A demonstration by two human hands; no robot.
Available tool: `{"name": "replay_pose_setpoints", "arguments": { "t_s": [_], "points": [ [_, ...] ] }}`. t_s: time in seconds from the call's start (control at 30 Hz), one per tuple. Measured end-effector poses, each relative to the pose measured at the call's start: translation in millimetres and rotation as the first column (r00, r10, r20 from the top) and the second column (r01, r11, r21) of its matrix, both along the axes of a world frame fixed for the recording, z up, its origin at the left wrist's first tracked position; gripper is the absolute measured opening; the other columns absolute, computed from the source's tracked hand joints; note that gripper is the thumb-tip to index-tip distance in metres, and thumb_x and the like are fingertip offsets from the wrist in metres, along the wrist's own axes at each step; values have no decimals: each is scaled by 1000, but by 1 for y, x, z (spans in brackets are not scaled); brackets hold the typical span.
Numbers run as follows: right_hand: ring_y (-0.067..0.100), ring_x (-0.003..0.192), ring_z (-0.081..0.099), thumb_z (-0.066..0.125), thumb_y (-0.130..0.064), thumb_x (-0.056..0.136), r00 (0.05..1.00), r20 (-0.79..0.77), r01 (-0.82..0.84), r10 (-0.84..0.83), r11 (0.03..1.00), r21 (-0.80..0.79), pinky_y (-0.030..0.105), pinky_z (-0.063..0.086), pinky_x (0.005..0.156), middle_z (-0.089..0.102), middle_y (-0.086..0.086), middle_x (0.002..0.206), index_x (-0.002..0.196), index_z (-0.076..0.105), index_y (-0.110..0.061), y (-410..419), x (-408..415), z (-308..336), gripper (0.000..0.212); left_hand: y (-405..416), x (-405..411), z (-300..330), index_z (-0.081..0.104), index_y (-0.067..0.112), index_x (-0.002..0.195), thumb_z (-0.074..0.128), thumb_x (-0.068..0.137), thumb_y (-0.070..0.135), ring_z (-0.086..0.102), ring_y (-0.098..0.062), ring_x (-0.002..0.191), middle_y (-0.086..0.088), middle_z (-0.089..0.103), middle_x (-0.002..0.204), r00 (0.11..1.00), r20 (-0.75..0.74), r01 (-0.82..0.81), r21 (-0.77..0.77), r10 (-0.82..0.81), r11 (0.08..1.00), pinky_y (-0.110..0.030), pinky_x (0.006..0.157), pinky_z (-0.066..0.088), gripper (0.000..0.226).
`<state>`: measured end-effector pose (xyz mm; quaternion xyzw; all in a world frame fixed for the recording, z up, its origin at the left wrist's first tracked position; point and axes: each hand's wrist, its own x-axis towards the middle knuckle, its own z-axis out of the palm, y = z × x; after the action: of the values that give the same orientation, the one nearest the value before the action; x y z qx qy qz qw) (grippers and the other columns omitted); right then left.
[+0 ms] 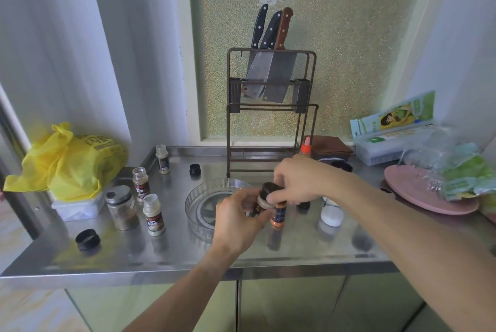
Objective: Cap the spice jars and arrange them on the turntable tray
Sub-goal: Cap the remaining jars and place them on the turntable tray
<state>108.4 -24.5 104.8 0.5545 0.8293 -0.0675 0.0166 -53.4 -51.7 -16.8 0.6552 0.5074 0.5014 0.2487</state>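
Over the middle of the brushed steel surface [166, 256], the left hand [237, 217] curls round a small cylindrical spice jar [264, 202], tilted, while the right hand [298, 180] pinches a dark ribbed cap [269, 188] at the jar's mouth. Just behind them lies the round clear plastic turntable tray [200, 204], ridged along its rim. An orange-filled jar [279, 214] stands upright beside the tray's right edge.

Toward the left edge stand three slim uncapped jars, one at the back [162, 159], one mid-way [141, 184] and one nearer the front [153, 214], beside a wider glass shaker [122, 206] with a metal lid. Loose black caps lie near the front left corner [87, 239] and near the back edge [195, 170]. A wire knife rack [271, 106] stands at the back; a crumpled yellow plastic bag [69, 162] fills the back left corner.
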Motion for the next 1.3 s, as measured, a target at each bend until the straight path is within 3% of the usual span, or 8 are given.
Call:
{"name": "replay_pose_setpoints", "arguments": {
  "t_s": [0.07,0.13,0.37,0.5,0.67,0.87,1.1,1.3],
  "points": [
    [20,76,65,73,-60,77,999,-33,3,-3,1000,-7,42,55,75,73,-2,84,99,69,-17,0,1,-4,49,1,0,-2,76,24,108,89,72,24,71,3,83,18,78,89,1000,-1,-12,-3,12,1000,-20,80,58,38],
    [12,86,68,82,-44,75,991,-128,-35,30,999,-37,40,58,84,75,-8,102,120,65,-27,-2,3,-6,51,1,2,-3,76,24,106,89,71,26,72,2,83,18,78,89,1000,2,-10,-14,10,1000,-20,80,59,38],
    [9,70,74,83,-34,69,968,-249,24,-16,999,28,40,62,72,78,-7,72,88,76,-22,-3,19,-21,23,-5,31,-8,77,27,105,89,70,31,69,3,83,18,76,86,996,47,-74,-40,76,996,-14,76,55,37],
    [16,71,72,79,-28,73,978,-192,81,-79,997,2,38,61,71,76,-3,73,88,75,-22,-4,44,-26,17,-6,64,-20,72,29,102,81,72,42,70,-10,74,7,75,79,999,26,-30,-67,32,997,-34,74,59,34],
    [27,87,66,73,-30,79,978,-29,208,-206,967,146,41,56,74,72,4,90,92,71,-19,2,68,-55,17,-2,99,-41,69,29,109,72,86,32,71,-11,98,10,77,102,999,-8,42,-204,-45,978,-34,90,58,24],
    [27,105,63,71,-33,88,955,6,289,-296,935,207,38,51,87,70,6,113,115,64,-18,12,76,-93,32,20,119,-77,63,36,118,48,81,27,72,-19,101,9,76,101,994,-21,100,-269,-110,958,-41,89,59,40],
    [26,113,64,73,-41,86,948,-79,313,-310,949,29,33,50,87,69,5,122,131,59,-19,8,85,-68,51,7,98,-43,67,30,116,53,88,12,73,-19,96,6,77,102,994,-90,54,-169,-70,984,-37,86,59,36],
    [19,81,75,59,-31,99,845,-389,384,-367,923,-36,37,61,75,77,4,99,103,72,-21,44,97,-28,17,56,58,37,74,21,106,64,94,22,72,-13,89,7,77,97,999,-35,-4,15,5,1000,-31,84,58,16]
  ]
}}
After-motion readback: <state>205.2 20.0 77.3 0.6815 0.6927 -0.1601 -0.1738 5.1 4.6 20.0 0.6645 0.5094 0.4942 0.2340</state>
